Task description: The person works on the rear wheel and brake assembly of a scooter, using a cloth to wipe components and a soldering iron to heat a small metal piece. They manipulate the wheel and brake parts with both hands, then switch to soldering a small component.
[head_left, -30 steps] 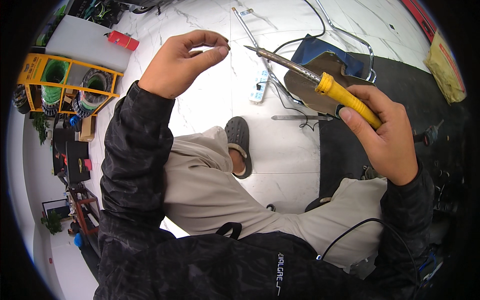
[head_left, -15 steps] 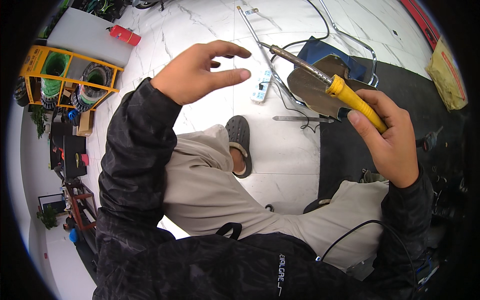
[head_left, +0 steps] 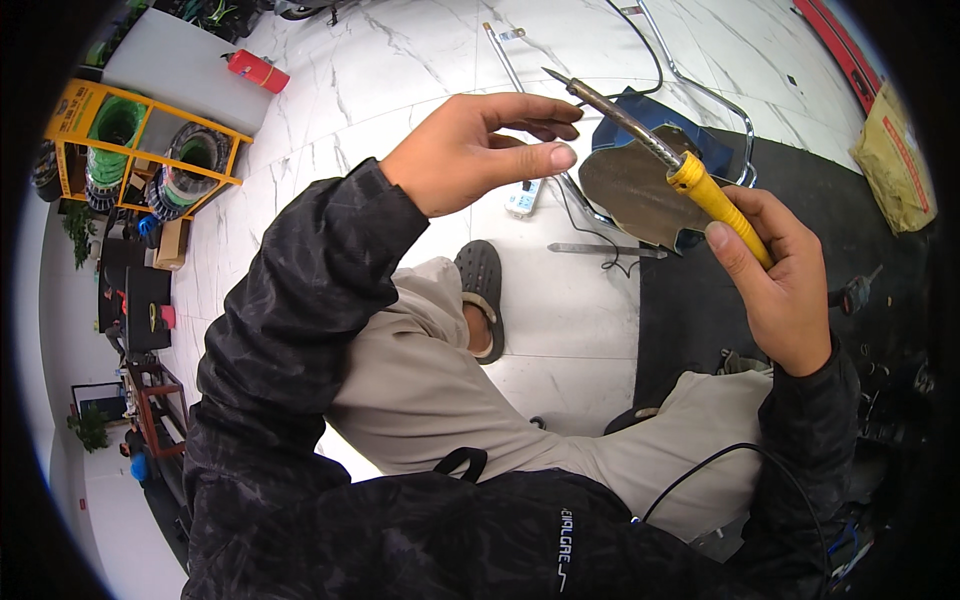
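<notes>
A soldering iron (head_left: pixel 715 198) with a yellow handle is held in my right hand (head_left: pixel 785 285), thumb and fingers closed round the grip. Its metal shaft slants up to the left and ends in a dark pointed tip. My left hand (head_left: pixel 480 148) is raised beside the shaft, thumb and fingers apart, with nothing between them. The fingertips are close to the shaft but look apart from it. Behind the iron lies a brown-grey sheet-like piece (head_left: pixel 635 190) with a dark blue piece (head_left: pixel 705 148) by it.
A chrome tube frame (head_left: pixel 750 125) rests on the marble floor, near a white power strip (head_left: pixel 521 197) and a flat metal strip (head_left: pixel 608 250). A black mat (head_left: pixel 690 310) and yellowish bag (head_left: pixel 895 160) are right. Left stand a fire extinguisher (head_left: pixel 257 71) and a yellow rack (head_left: pixel 150 155).
My left hand has moved right, closer to the iron's shaft. The iron has shifted slightly, and its tip now points higher.
</notes>
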Demonstrator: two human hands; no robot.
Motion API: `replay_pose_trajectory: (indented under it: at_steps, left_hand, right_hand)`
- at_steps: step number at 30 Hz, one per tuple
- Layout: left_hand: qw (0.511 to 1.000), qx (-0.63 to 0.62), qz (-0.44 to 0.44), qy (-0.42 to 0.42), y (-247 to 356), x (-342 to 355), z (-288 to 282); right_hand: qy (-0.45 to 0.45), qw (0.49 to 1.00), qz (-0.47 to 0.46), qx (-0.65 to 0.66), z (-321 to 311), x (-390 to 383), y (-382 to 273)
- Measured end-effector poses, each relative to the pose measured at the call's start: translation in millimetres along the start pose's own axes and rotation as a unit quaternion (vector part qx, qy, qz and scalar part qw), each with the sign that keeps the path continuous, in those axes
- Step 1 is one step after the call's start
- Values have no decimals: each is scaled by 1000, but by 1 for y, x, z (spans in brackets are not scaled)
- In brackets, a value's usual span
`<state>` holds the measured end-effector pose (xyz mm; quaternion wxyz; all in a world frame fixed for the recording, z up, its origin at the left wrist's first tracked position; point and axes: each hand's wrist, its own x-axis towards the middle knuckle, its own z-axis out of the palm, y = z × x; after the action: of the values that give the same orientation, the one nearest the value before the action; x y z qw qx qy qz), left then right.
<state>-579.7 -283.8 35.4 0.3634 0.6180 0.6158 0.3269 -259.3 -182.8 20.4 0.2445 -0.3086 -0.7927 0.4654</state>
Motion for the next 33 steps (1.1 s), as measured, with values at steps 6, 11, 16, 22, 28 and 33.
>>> replay_pose_trajectory:
  at_steps: [6, 11, 16, 22, 28, 33]
  left_hand:
    - [1000, -19, 10, 4, 0, 6, 10]
    - [996, -67, 43, 34, 1, 7, 11]
    - [997, -63, 35, 31, 2, 7, 10]
    - [996, -63, 43, 35, 3, 6, 9]
    - [997, -54, 49, 38, 5, 4, 7]
    - [997, -51, 49, 38, 5, 4, 5]
  right_hand:
    - [26, 999, 5, 29, 0, 0, 1]
    - [42, 997, 26, 61, -6, 1, 1]
    - [52, 997, 16, 58, -7, 0, 4]
    - [54, 996, 18, 65, -8, -1, 5]
    - [54, 997, 17, 57, -9, 0, 4]
    - [55, 997, 18, 48, -10, 0, 4]
